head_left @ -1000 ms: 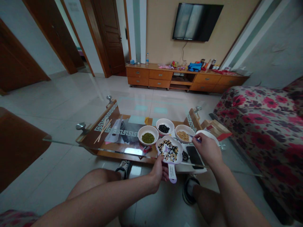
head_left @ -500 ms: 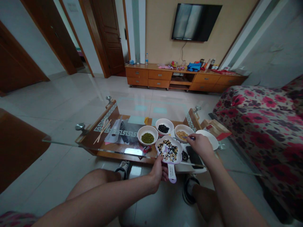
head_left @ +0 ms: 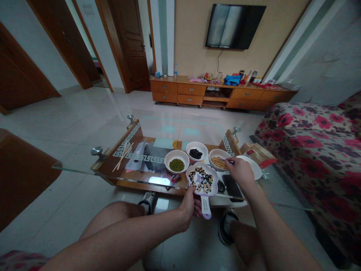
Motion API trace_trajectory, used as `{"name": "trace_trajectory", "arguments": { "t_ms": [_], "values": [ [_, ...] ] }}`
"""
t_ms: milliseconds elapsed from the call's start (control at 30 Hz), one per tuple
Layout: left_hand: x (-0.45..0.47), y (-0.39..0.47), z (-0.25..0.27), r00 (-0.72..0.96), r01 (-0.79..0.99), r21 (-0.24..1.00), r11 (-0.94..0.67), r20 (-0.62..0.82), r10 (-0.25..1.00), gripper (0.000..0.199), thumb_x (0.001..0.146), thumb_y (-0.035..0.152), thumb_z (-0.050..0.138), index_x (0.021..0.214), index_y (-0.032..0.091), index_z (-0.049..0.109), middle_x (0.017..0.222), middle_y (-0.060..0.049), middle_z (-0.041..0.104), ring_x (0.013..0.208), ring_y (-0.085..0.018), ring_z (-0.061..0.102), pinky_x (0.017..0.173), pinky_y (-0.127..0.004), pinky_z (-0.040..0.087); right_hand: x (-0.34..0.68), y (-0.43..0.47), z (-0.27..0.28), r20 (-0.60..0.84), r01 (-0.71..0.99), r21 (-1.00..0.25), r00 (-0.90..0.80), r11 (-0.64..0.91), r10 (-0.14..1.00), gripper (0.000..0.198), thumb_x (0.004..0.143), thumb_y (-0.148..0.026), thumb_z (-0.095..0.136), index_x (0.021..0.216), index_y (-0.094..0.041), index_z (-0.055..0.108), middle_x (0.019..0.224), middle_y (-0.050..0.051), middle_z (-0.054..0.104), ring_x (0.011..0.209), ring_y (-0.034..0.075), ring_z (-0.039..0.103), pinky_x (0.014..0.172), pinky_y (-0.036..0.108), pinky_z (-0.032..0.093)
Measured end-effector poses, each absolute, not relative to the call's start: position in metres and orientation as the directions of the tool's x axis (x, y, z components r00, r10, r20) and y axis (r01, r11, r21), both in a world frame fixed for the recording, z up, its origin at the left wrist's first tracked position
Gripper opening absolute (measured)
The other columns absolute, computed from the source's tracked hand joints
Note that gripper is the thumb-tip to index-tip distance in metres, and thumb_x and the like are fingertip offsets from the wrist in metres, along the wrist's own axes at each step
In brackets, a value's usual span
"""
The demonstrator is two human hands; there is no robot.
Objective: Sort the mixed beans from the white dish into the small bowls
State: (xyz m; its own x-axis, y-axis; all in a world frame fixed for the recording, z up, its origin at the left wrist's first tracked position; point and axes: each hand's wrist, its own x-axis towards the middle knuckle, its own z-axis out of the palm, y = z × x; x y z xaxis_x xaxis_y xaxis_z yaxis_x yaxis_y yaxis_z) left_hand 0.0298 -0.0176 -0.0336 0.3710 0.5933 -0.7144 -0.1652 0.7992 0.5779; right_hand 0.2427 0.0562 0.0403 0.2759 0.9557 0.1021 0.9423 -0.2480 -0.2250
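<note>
My left hand point(head_left: 191, 207) grips the near left rim of a flower-shaped dish with a handle point(head_left: 207, 207), thumb on top and fingers beneath. Black and yellowish beans point(head_left: 207, 183) are scattered in the dish. Pinched in my right hand point(head_left: 239, 169) is a slim purple utensil point(head_left: 230, 162), its kind too small to make out. Its tip is at the yellow beans point(head_left: 218, 163) in the right white bowl point(head_left: 219, 151). Another white bowl point(head_left: 197, 144) with black beans stands behind the dish. To the left, a third bowl point(head_left: 176, 153) holds green beans.
A white plate point(head_left: 256, 168) lies right of my right hand, beside a paper bag point(head_left: 261, 153). A dark phone-like slab point(head_left: 231, 186) and a round black object point(head_left: 221, 187) are near the dish. Chopsticks point(head_left: 122, 158) lie left on the glass table point(head_left: 81, 169).
My right hand has shifted slightly, and more of the purple utensil shows over the yellow beans. My left hand keeps its grip on the dish. The whole view has moved slightly.
</note>
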Motion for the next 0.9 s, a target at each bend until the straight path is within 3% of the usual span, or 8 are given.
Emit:
{"name": "trace_trajectory", "arguments": {
  "t_ms": [267,400,600,900],
  "values": [
    [0.029,-0.018,-0.037,0.382,-0.204,0.562,0.802,-0.708,0.594,0.055,0.088,0.057,0.024,0.078,0.015,0.058,0.052,0.000,0.051,0.041,-0.012,0.043,0.047,-0.025,0.026,0.242,0.044,0.048,0.197,0.916,-0.296,0.335,-0.270,0.921,0.036,0.089,-0.043,0.044,0.097,-0.019,0.069,0.082,0.012,0.072,0.074,0.023,0.064,0.063,0.029,0.038],
    [0.029,-0.017,-0.033,0.380,-0.181,0.561,0.808,-0.718,0.584,0.056,0.090,0.055,0.021,0.076,0.015,0.058,0.050,-0.001,0.051,0.039,-0.012,0.042,0.046,-0.025,0.025,0.233,0.032,0.048,0.210,0.907,-0.398,0.235,-0.137,0.949,0.032,0.088,-0.044,0.045,0.095,-0.020,0.065,0.080,0.008,0.070,0.071,0.021,0.063,0.064,0.027,0.038],
    [0.028,-0.018,-0.029,0.363,-0.174,0.576,0.799,-0.717,0.596,0.059,0.091,0.057,0.020,0.074,0.015,0.058,0.049,0.000,0.050,0.038,-0.011,0.042,0.046,-0.024,0.024,0.219,0.020,0.049,0.033,0.910,-0.409,-0.059,0.068,0.998,0.025,0.087,-0.040,0.048,0.092,-0.021,0.063,0.073,0.003,0.067,0.065,0.017,0.060,0.061,0.025,0.036],
    [0.029,-0.018,-0.026,0.360,-0.179,0.555,0.813,-0.732,0.579,0.055,0.093,0.048,0.018,0.073,0.015,0.057,0.047,0.000,0.050,0.038,-0.011,0.042,0.046,-0.024,0.024,0.213,0.018,0.046,-0.104,0.938,-0.328,-0.155,0.113,0.983,0.022,0.084,-0.038,0.053,0.087,-0.020,0.065,0.076,0.004,0.068,0.067,0.016,0.058,0.060,0.024,0.034]
  ]
}}
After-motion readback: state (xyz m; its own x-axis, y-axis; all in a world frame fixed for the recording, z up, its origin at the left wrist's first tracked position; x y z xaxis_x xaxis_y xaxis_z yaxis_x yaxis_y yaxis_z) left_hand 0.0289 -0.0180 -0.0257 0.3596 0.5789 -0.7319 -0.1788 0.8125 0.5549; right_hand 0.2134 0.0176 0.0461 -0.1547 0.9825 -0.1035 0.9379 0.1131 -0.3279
